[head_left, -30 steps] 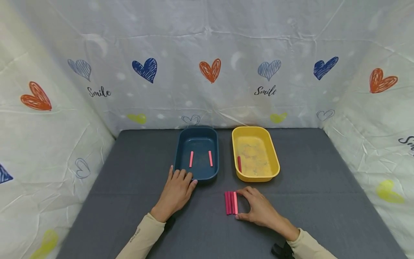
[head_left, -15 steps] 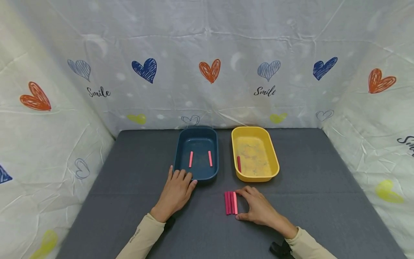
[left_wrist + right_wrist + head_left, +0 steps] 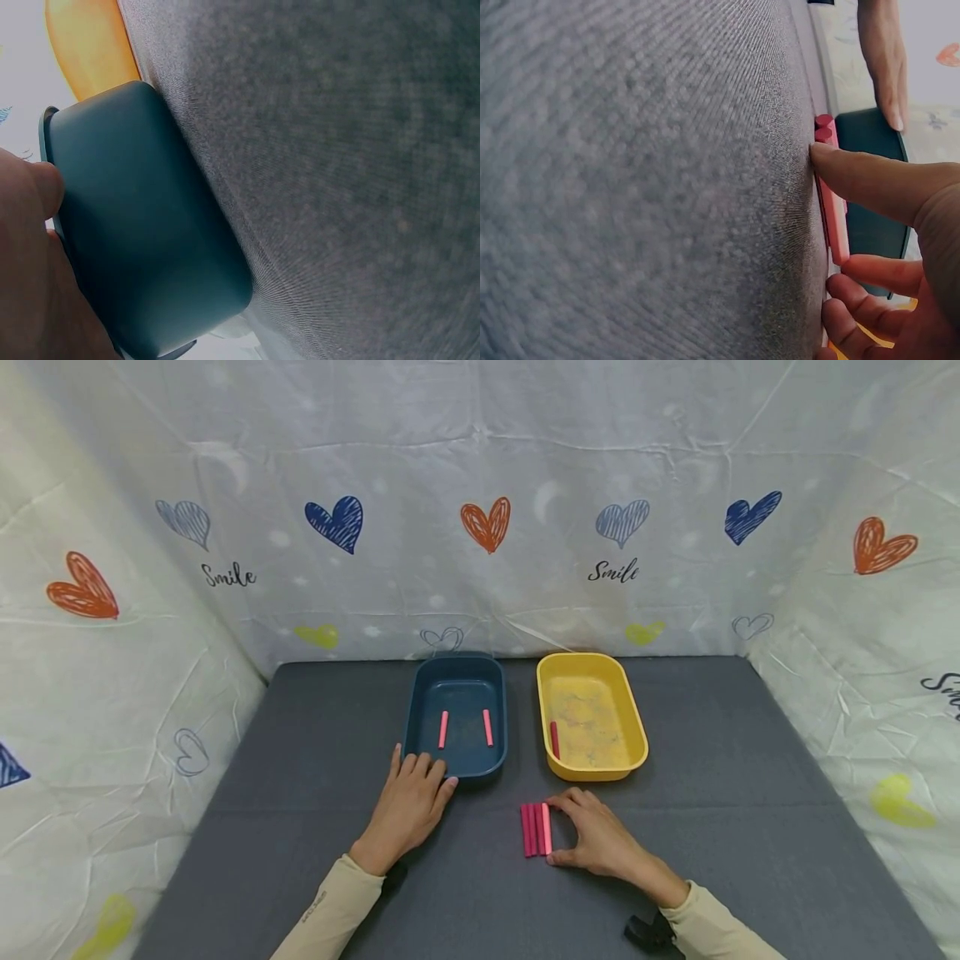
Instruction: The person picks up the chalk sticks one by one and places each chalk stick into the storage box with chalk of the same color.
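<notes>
- Head view: the backdrop [image 3: 480, 460] is being lit softly, its back panel being rendered greyer than its sides.
- Faint shadows are being cast on the tabletop [image 3: 480, 902] beside the blue tray [image 3: 465, 689].
- Left wrist view: the upper-left background is being washed out by brightness.
- Right wrist view: the near tabletop is being blurred.

Narrow gap right of blue tray [image 3: 463, 695]

Creased white backdrop [image 3: 555, 410], blue hearts [image 3: 334, 524], orange hearts [image 3: 486, 525], black "Smile" lettering [image 3: 228, 575], dark grey tabletop [image 3: 712, 735]
</notes>
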Tool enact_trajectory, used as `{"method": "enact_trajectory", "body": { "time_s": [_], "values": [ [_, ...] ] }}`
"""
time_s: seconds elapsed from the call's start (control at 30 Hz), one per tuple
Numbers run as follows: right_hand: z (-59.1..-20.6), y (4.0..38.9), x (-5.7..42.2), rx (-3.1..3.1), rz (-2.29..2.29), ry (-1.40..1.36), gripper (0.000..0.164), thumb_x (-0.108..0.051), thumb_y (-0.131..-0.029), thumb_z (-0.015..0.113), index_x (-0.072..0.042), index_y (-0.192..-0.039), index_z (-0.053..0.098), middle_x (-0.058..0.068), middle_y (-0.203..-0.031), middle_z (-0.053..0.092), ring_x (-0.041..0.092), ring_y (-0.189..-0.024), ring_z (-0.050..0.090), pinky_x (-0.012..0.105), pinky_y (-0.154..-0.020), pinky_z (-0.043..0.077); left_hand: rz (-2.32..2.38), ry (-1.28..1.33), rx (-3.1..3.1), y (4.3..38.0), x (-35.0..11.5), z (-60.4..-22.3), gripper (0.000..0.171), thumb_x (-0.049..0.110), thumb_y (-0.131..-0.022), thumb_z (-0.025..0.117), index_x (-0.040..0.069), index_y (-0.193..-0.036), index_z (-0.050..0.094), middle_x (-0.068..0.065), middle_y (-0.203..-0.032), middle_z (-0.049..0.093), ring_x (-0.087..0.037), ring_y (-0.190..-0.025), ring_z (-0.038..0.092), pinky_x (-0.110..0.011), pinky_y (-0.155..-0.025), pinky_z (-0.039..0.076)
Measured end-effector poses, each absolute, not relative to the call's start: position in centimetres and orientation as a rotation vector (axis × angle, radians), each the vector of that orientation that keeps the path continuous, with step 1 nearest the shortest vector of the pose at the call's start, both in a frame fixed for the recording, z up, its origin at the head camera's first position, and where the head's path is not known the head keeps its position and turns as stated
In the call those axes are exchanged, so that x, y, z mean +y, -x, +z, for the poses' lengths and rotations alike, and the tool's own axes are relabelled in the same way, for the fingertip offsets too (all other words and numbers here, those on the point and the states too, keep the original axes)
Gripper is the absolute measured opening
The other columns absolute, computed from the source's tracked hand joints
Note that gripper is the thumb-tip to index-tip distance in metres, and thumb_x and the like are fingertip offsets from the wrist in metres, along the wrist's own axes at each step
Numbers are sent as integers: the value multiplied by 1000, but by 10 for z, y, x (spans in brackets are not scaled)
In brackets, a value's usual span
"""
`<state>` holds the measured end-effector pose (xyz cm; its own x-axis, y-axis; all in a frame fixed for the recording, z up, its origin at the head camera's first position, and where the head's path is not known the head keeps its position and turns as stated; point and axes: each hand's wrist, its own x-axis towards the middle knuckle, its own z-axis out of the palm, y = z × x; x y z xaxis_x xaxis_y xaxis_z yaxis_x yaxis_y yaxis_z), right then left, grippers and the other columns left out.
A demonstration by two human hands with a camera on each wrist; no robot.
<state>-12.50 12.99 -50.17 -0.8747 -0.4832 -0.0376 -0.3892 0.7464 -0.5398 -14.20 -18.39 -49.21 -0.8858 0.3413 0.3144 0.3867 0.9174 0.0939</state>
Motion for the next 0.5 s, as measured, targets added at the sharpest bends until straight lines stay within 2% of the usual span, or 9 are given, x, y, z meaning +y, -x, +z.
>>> {"method": "enact_trajectory", "body": {
  "time_s": [0.23, 0.5],
  "values": [
    [-496, 122, 133, 2768, -880, 636, 74, -33, -67, 90, -13, -130, 58, -1, -114, 58, 15, -106, 56, 42, -92, 50, -229, 547, -2778, 143, -183, -492, 28, 37, -102, 49, 10, -103, 58, -10, -95, 55, -31, -97, 52, -66, -114, 25],
    [-480, 117, 135, 2809, -909, 545, 78, -30, -65, 92, -16, -133, 57, -1, -112, 58, 14, -103, 55, 41, -89, 50, -219, 543, -2770, 142, -184, -492, 28, 37, -102, 50, 10, -103, 59, -10, -95, 55, -31, -97, 52, -66, -112, 28]
  ]
}}
